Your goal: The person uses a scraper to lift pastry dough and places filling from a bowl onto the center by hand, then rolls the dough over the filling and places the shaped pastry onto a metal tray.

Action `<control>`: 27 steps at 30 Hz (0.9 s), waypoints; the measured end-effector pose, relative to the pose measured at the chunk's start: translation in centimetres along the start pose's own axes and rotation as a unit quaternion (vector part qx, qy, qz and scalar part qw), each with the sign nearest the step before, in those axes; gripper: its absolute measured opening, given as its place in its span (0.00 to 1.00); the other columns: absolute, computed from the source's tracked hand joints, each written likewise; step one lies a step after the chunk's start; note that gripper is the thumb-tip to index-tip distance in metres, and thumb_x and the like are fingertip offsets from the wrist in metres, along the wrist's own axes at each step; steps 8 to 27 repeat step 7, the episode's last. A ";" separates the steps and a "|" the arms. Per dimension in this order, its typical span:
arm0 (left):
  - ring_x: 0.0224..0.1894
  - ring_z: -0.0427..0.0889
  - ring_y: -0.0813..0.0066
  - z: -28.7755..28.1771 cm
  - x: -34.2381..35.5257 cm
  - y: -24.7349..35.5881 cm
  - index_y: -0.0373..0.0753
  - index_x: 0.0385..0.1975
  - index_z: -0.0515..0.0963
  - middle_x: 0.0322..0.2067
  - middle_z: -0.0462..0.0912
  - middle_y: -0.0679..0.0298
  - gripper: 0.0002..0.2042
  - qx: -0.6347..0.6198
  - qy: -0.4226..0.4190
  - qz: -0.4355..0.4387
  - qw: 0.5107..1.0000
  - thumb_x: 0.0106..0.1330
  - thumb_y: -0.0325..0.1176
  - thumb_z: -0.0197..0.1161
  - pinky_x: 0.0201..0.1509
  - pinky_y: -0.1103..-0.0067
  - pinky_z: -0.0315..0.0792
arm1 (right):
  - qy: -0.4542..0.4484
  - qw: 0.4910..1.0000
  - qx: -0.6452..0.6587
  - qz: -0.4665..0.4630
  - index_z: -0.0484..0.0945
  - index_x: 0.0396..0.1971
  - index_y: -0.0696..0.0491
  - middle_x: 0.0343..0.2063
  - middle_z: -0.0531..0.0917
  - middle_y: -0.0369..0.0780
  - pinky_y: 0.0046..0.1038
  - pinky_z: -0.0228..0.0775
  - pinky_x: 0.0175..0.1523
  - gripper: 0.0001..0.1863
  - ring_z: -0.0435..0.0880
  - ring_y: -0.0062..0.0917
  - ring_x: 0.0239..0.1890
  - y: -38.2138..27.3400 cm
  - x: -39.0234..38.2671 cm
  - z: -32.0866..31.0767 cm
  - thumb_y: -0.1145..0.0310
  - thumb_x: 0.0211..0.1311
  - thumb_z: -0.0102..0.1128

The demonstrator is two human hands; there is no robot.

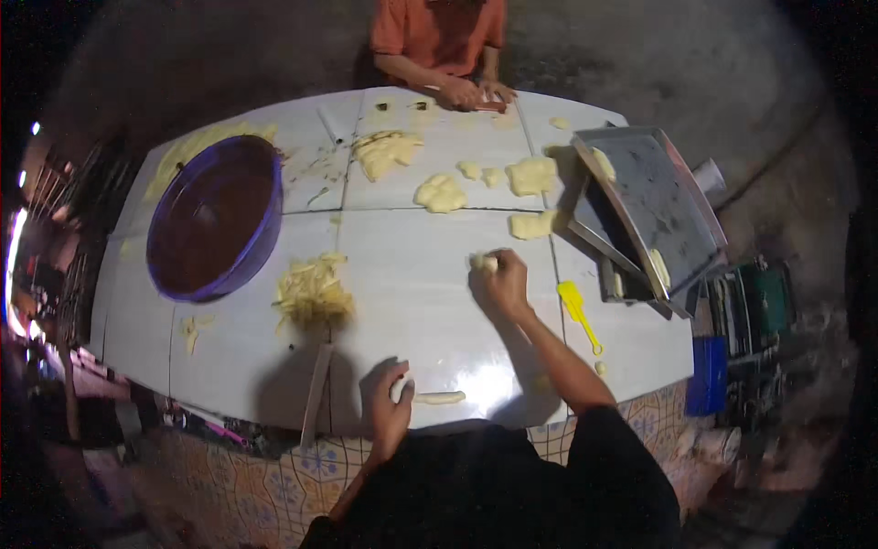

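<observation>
My right hand [506, 284] is over the middle right of the white tiled table, its fingers closed around a small lump of pale dough [483, 263]. Close to the near edge, my left hand [390, 403] curls around a whitish piece [400, 389]; whether that is dough I cannot tell. A thin roll of dough [441, 398] lies on the table just right of the left hand. Pale dough strips [314, 288] are heaped farther left. Beyond my right hand are flattened dough lumps [441, 193] and a bigger dough slab [532, 176].
A large purple basin [274, 206] with brown contents stands at left. Metal trays [663, 197] are stacked at right, near a yellow spatula-like tool [572, 300]. A long flat stick [317, 389] overhangs the near edge. Across the table, a person's hands [471, 93] work on a brown piece.
</observation>
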State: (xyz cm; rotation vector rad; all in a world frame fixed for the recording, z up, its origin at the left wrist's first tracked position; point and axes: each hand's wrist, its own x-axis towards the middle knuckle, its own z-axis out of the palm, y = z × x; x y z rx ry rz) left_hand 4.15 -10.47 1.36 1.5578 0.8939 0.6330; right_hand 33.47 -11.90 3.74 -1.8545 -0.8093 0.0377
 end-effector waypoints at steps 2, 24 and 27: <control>0.45 0.77 0.71 -0.2 1.4 1.3 0.33 0.52 0.71 0.39 0.77 0.58 0.16 -0.184 -0.010 -0.104 0.977 0.67 0.32 0.55 0.50 0.76 0.73 | -0.171 0.981 -0.010 -0.085 0.77 0.41 0.57 0.34 0.78 0.48 0.29 0.73 0.38 0.17 0.78 0.34 0.39 -4.4 -4.0 -0.6 0.73 0.48 0.65; 0.51 0.74 0.62 -0.1 2.8 2.0 0.36 0.60 0.60 0.50 0.71 0.55 0.25 -0.486 -0.130 -0.077 0.861 0.67 0.40 0.56 0.55 0.67 0.69 | -0.466 0.847 0.110 -0.231 0.77 0.48 0.49 0.61 0.59 0.42 0.39 0.63 0.62 0.22 0.59 0.42 0.65 -6.5 -10.7 -0.2 0.64 0.50 0.67; 0.51 0.74 0.62 -0.1 2.8 2.0 0.36 0.60 0.60 0.50 0.71 0.55 0.25 -0.486 -0.130 -0.077 0.861 0.67 0.40 0.56 0.55 0.67 0.69 | -0.466 0.847 0.110 -0.231 0.77 0.48 0.49 0.61 0.59 0.42 0.39 0.63 0.62 0.22 0.59 0.42 0.65 -6.5 -10.7 -0.2 0.64 0.50 0.67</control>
